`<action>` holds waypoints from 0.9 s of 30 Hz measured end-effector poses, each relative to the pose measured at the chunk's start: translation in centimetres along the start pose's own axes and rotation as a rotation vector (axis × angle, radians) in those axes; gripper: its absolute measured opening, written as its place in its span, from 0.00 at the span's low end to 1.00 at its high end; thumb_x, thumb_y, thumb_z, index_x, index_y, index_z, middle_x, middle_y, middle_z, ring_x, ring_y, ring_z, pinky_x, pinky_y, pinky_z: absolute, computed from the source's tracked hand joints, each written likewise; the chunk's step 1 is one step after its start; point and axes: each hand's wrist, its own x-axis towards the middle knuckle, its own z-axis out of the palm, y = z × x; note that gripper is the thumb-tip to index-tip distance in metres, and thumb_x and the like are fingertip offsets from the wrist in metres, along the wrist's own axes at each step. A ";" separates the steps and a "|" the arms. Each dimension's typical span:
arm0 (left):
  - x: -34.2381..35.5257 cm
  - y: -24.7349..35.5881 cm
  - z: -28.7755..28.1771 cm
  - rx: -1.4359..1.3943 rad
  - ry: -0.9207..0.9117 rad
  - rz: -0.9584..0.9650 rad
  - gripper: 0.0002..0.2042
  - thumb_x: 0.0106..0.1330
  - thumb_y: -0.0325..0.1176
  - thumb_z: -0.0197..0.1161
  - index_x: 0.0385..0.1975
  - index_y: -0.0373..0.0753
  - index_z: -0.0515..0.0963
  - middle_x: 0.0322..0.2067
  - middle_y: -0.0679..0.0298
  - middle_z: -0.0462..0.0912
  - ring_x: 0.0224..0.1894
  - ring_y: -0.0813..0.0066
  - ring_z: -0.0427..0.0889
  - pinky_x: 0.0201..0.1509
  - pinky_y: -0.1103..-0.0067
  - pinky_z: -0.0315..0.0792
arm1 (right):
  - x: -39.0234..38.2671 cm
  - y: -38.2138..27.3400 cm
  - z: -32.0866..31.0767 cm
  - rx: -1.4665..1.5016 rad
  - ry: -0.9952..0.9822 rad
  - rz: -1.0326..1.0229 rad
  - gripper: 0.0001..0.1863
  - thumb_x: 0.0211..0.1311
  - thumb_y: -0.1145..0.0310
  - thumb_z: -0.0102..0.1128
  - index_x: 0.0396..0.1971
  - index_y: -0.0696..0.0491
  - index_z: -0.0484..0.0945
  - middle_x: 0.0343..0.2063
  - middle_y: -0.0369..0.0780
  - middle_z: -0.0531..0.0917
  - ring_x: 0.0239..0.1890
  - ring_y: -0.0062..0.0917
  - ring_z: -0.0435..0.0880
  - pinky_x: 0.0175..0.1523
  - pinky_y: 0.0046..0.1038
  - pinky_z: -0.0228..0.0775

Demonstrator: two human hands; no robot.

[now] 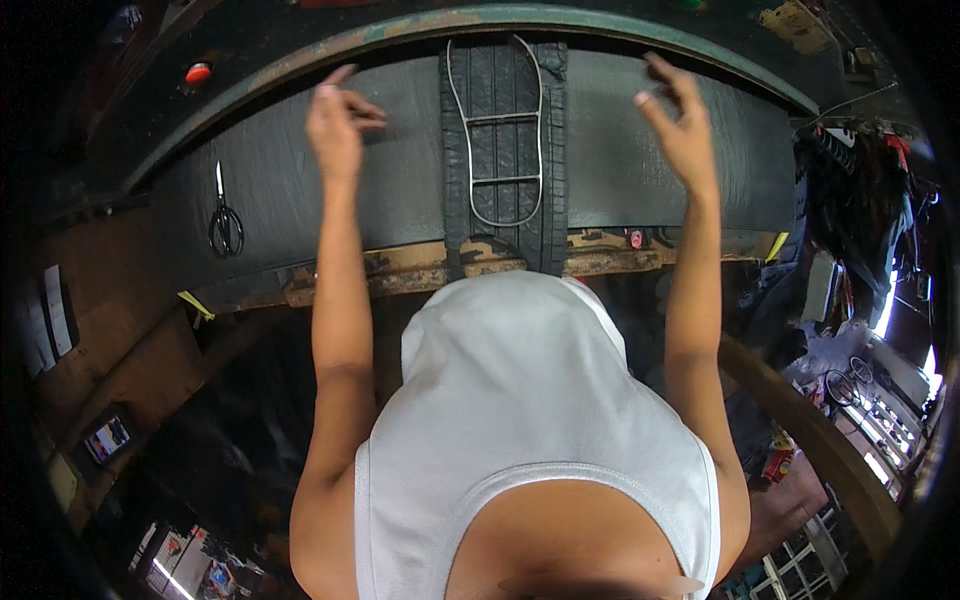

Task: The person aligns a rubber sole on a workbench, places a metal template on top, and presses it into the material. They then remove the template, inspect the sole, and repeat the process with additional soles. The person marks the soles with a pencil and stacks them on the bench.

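Note:
A shoe-sole-shaped metal cutting die (541,120) with two crossbars lies on a black strip of tyre tread (555,215). The strip runs from near my body across a dark flat bed (400,180). My left hand (336,125) hovers left of the strip, holding nothing, fingers apart and slightly blurred. On the other side my right hand (685,125) is likewise raised and empty, its thumb and fingers spread. Neither hand touches the die. Black-handled scissors (226,230) rest on the bed's left part, blades pointing away from me.
A worn green metal beam (440,22) spans the far edge of the bed. Beyond it at left sits a red button (198,73). A phone-like device (107,439) lies at lower left, and dark hanging material (850,200) fills the right side.

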 end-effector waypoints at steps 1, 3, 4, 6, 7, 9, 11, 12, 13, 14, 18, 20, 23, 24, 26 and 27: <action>1.6 0.7 -1.5 0.069 0.116 0.132 0.25 0.83 0.47 0.39 0.57 0.33 0.75 0.27 0.60 0.79 0.27 0.73 0.83 0.31 0.79 0.84 | 1.9 0.1 -1.1 -0.091 0.136 -0.091 0.28 0.61 0.63 0.71 0.62 0.48 0.77 0.54 0.42 0.81 0.57 0.31 0.79 0.63 0.32 0.69; 5.5 2.2 -4.7 0.131 0.358 0.197 0.24 0.82 0.42 0.40 0.55 0.29 0.77 0.33 0.57 0.82 0.34 0.68 0.85 0.37 0.76 0.83 | 5.5 0.0 -3.1 -0.241 0.362 -0.224 0.23 0.65 0.63 0.68 0.59 0.51 0.79 0.55 0.44 0.80 0.61 0.33 0.77 0.67 0.34 0.66; 7.6 3.2 -6.5 0.302 0.462 0.330 0.22 0.80 0.40 0.42 0.54 0.28 0.78 0.38 0.53 0.82 0.41 0.63 0.84 0.44 0.72 0.82 | 7.2 -0.2 -3.9 -0.313 0.447 -0.271 0.24 0.67 0.57 0.65 0.59 0.51 0.78 0.56 0.44 0.78 0.63 0.36 0.74 0.69 0.38 0.62; 11.2 4.9 -9.3 0.609 0.621 0.612 0.20 0.77 0.37 0.46 0.56 0.27 0.76 0.50 0.46 0.78 0.54 0.53 0.78 0.59 0.62 0.72 | 10.3 -0.6 -4.9 -0.407 0.630 -0.224 0.33 0.59 0.62 0.70 0.63 0.56 0.73 0.63 0.50 0.72 0.67 0.41 0.70 0.71 0.37 0.59; 12.6 5.5 -10.4 0.758 0.687 0.758 0.21 0.75 0.37 0.48 0.59 0.28 0.74 0.56 0.44 0.74 0.61 0.48 0.73 0.66 0.56 0.64 | 11.5 -0.6 -5.0 -0.422 0.653 -0.234 0.30 0.62 0.66 0.67 0.64 0.53 0.72 0.69 0.51 0.64 0.72 0.44 0.63 0.74 0.38 0.53; 15.1 6.0 -11.7 0.779 0.704 0.825 0.24 0.74 0.38 0.49 0.64 0.28 0.69 0.64 0.41 0.65 0.68 0.41 0.62 0.70 0.55 0.58 | 14.0 -0.4 -4.2 -0.456 0.727 -0.317 0.32 0.63 0.61 0.66 0.66 0.52 0.70 0.70 0.50 0.64 0.73 0.45 0.60 0.76 0.43 0.49; 16.8 5.9 -12.4 0.912 0.706 0.903 0.25 0.74 0.40 0.49 0.66 0.32 0.66 0.66 0.42 0.64 0.70 0.40 0.60 0.70 0.49 0.55 | 15.1 0.3 -3.5 -0.623 0.718 -0.364 0.34 0.64 0.58 0.65 0.69 0.51 0.67 0.72 0.49 0.62 0.75 0.47 0.56 0.76 0.50 0.44; 17.3 5.7 -12.6 0.984 0.707 0.926 0.25 0.74 0.40 0.48 0.66 0.33 0.66 0.66 0.43 0.64 0.70 0.41 0.60 0.70 0.47 0.53 | 15.2 0.7 -3.2 -0.599 0.737 -0.372 0.35 0.65 0.55 0.63 0.70 0.50 0.66 0.72 0.48 0.61 0.76 0.47 0.53 0.77 0.53 0.41; 17.6 5.4 -12.8 1.057 0.708 0.946 0.25 0.74 0.41 0.48 0.66 0.34 0.67 0.66 0.44 0.65 0.70 0.41 0.60 0.70 0.45 0.52 | 15.1 1.2 -3.1 -0.616 0.754 -0.378 0.35 0.66 0.53 0.62 0.70 0.50 0.66 0.73 0.48 0.61 0.76 0.48 0.53 0.77 0.52 0.41; 17.8 5.0 -12.9 1.018 0.741 0.981 0.24 0.75 0.42 0.45 0.65 0.36 0.68 0.66 0.46 0.66 0.69 0.44 0.61 0.69 0.44 0.50 | 15.0 1.6 -3.1 -0.617 0.774 -0.394 0.35 0.67 0.51 0.60 0.70 0.50 0.66 0.73 0.48 0.61 0.76 0.48 0.53 0.77 0.52 0.40; 17.2 4.4 -13.3 1.022 0.845 1.011 0.22 0.75 0.42 0.42 0.62 0.38 0.71 0.63 0.50 0.69 0.68 0.48 0.63 0.67 0.48 0.52 | 14.0 2.8 -3.5 -0.664 0.808 -0.438 0.37 0.69 0.43 0.52 0.71 0.51 0.64 0.73 0.49 0.61 0.76 0.49 0.53 0.77 0.53 0.39; 16.4 4.6 -13.5 0.991 0.874 1.040 0.22 0.75 0.43 0.41 0.61 0.38 0.72 0.61 0.52 0.71 0.67 0.50 0.64 0.67 0.49 0.52 | 13.5 3.0 -3.7 -0.679 0.849 -0.479 0.38 0.70 0.41 0.48 0.71 0.51 0.64 0.72 0.49 0.62 0.76 0.48 0.54 0.77 0.52 0.39; 15.2 5.1 -13.4 0.978 0.901 1.067 0.22 0.75 0.42 0.40 0.60 0.38 0.73 0.59 0.53 0.72 0.65 0.52 0.66 0.67 0.52 0.53 | 12.9 2.9 -3.7 -0.705 0.890 -0.490 0.39 0.70 0.38 0.45 0.71 0.52 0.64 0.71 0.49 0.63 0.75 0.48 0.55 0.77 0.52 0.39; 14.8 5.1 -13.4 0.976 0.913 1.069 0.22 0.75 0.41 0.40 0.59 0.38 0.73 0.59 0.53 0.72 0.65 0.52 0.66 0.67 0.52 0.53 | 12.6 3.0 -3.7 -0.705 0.900 -0.501 0.40 0.70 0.38 0.45 0.71 0.52 0.64 0.71 0.49 0.63 0.75 0.48 0.55 0.77 0.52 0.38; 14.1 5.2 -13.5 0.980 0.929 1.084 0.21 0.74 0.39 0.40 0.58 0.37 0.74 0.58 0.53 0.73 0.64 0.52 0.67 0.67 0.53 0.53 | 12.2 3.0 -3.7 -0.711 0.909 -0.505 0.40 0.70 0.37 0.44 0.71 0.51 0.64 0.71 0.49 0.63 0.75 0.48 0.55 0.77 0.52 0.38; 13.8 5.1 -13.5 0.976 0.936 1.085 0.21 0.74 0.39 0.40 0.57 0.37 0.75 0.58 0.53 0.73 0.64 0.52 0.67 0.67 0.53 0.53 | 12.1 3.0 -3.4 -0.681 0.941 -0.536 0.39 0.69 0.37 0.46 0.68 0.52 0.67 0.68 0.48 0.66 0.73 0.47 0.58 0.76 0.52 0.41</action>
